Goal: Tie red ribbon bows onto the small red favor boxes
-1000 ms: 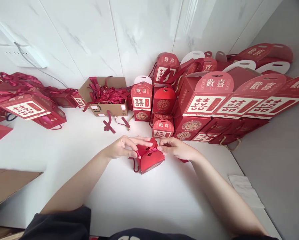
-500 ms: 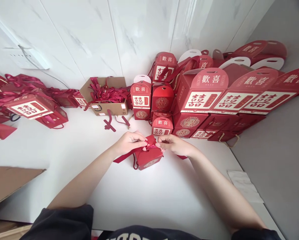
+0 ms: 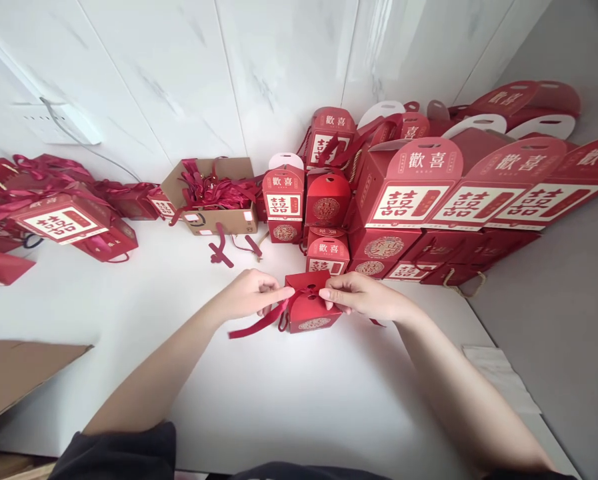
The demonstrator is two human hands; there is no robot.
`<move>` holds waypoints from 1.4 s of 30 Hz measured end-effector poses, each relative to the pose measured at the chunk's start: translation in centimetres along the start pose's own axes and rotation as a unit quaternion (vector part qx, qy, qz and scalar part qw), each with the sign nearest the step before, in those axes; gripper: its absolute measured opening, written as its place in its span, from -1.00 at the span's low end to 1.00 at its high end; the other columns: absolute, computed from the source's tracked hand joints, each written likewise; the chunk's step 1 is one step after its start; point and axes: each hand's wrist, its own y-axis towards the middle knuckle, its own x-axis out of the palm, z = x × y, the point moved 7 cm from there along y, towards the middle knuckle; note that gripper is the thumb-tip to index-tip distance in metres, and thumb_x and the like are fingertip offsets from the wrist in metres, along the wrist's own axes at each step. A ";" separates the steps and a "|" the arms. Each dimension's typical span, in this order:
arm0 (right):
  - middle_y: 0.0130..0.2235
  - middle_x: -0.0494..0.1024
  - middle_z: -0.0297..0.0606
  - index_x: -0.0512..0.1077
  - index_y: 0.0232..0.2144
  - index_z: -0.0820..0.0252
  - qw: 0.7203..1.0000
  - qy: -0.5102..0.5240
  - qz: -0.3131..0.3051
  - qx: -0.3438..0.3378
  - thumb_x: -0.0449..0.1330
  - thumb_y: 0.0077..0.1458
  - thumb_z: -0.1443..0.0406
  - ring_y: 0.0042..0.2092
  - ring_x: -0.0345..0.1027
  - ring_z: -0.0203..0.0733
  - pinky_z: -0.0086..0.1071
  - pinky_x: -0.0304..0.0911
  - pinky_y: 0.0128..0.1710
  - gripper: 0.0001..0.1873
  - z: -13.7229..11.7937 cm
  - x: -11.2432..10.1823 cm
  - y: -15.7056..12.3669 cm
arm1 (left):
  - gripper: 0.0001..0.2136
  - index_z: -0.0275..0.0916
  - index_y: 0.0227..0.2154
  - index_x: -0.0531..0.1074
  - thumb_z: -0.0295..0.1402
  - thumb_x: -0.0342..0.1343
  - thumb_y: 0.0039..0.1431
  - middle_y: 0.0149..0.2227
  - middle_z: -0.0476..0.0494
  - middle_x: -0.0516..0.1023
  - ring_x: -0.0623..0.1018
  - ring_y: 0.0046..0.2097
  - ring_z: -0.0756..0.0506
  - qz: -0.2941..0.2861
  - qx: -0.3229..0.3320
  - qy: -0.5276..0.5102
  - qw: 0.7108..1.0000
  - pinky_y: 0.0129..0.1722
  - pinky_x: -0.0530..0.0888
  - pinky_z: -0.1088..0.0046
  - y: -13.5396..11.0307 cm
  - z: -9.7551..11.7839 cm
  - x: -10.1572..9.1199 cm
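Note:
A small red gift box (image 3: 311,319) with a gold round print stands on the white table in front of me. A dark red ribbon (image 3: 259,325) runs through the top of the box and is knotted there. My left hand (image 3: 255,293) pinches the ribbon at the left of the knot, its loose tail hanging down to the left. My right hand (image 3: 353,295) pinches the ribbon on the other side, close against the box top; a ribbon end shows below that hand. A cord handle loops at the box's left side.
Stacked red gift boxes (image 3: 413,187) stand at the back right. An open cardboard box (image 3: 223,223) holds a heap of ribbons. Cut ribbon pieces (image 3: 221,247) lie before it. More ribboned boxes (image 3: 61,223) sit at left, with a cardboard flap (image 3: 23,373) nearer.
My hands have moved apart, drawing the ribbon out to both sides over the box top. The small box has shifted slightly right and turned a little.

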 end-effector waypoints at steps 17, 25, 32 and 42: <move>-0.52 0.32 -0.41 0.39 -0.41 0.19 1.000 0.020 -0.011 -0.015 0.07 0.24 0.05 -0.48 0.17 -0.36 -0.47 0.09 -0.46 -0.65 -0.2 0.5 0.4 | -0.86 -0.19 -0.33 0.43 -0.30 0.00 0.25 -0.25 -0.10 0.46 0.44 -0.15 -0.09 0.254 0.168 0.168 0.938 -0.11 0.36 0.38 -0.9 3.0 0.6; -0.62 0.36 -0.41 0.34 -0.42 0.19 0.994 0.106 -0.010 0.033 0.06 0.21 -0.03 -0.56 0.24 -0.34 -0.44 0.20 -0.48 -0.59 0.6 0.7 0.5 | -0.63 -0.26 -0.51 0.37 -0.04 0.05 0.18 -0.59 0.04 0.28 0.23 -0.55 0.05 0.084 0.005 -0.082 0.993 -0.56 0.16 0.50 0.7 0.2 0.7; -0.57 0.33 -0.41 0.26 -0.50 0.17 0.997 0.064 0.010 0.046 0.06 0.21 -0.01 -0.52 0.22 -0.34 -0.43 0.18 -0.45 -0.58 1.4 -0.2 0.4 | -0.65 -0.28 -0.58 0.26 -0.14 0.08 0.17 -0.56 0.07 0.21 0.18 -0.51 0.08 0.010 0.020 -0.099 0.995 -0.50 0.12 0.53 1.1 0.3 0.5; -0.47 0.44 -0.39 0.28 -0.49 0.15 0.995 -0.085 0.047 0.017 0.03 0.26 0.10 -0.42 0.27 -0.31 -0.44 0.12 -0.39 -0.66 0.9 -1.3 0.3 | -0.71 -0.30 -0.49 0.41 -0.17 0.08 0.19 -0.47 0.01 0.37 0.32 -0.41 0.03 -0.136 0.057 -0.074 0.986 -0.37 0.28 0.52 1.6 -0.4 0.7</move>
